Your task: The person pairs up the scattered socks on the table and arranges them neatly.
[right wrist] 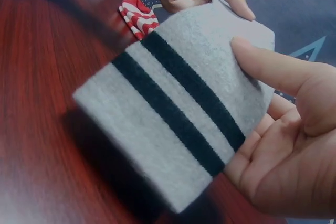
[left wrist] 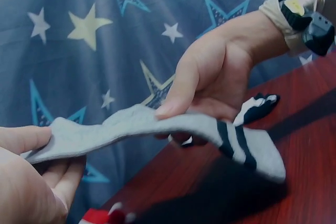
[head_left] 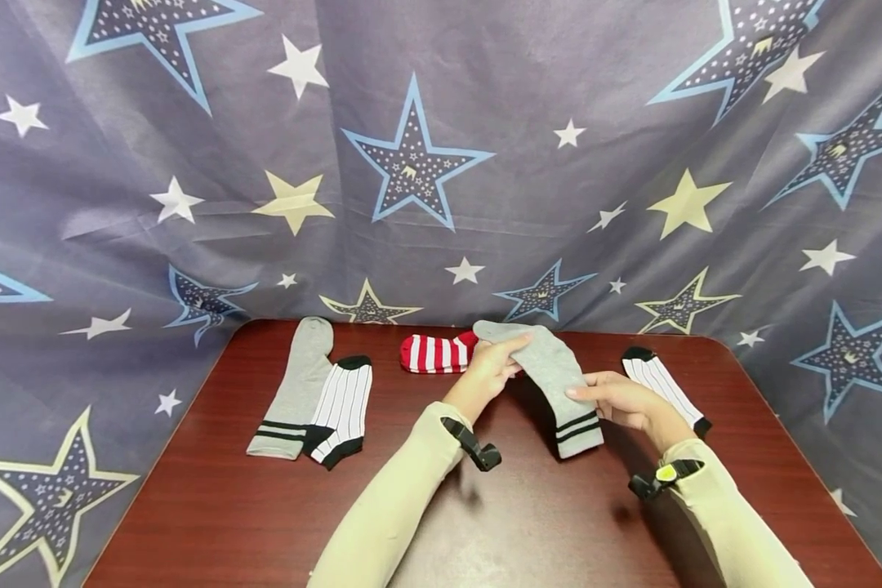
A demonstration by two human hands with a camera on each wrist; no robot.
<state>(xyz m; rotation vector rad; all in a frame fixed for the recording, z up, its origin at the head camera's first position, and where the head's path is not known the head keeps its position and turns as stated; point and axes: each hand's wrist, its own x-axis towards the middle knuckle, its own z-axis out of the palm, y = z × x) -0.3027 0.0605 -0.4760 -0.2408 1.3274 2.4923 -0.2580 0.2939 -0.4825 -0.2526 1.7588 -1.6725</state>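
A grey sock [head_left: 551, 371] with two black stripes near its cuff is held above the table by both hands. My left hand [head_left: 487, 371] pinches it toward the toe end, thumb on top and fingers beneath. Closer to the striped cuff, my right hand [head_left: 628, 404] grips its edge between thumb and fingers, as the right wrist view shows. The cuff [right wrist: 152, 129] hangs downward over the wood. Just behind the left hand lies a red and white striped sock [head_left: 435, 354], partly hidden by that hand and the grey sock.
On the table's left, another grey sock [head_left: 301, 380] lies beside a white sock [head_left: 347, 400] with black lines, toe and cuff. A similar white sock [head_left: 665, 384] lies behind the right hand. A star-patterned cloth [head_left: 426, 261] hangs behind the reddish-brown table [head_left: 213, 506].
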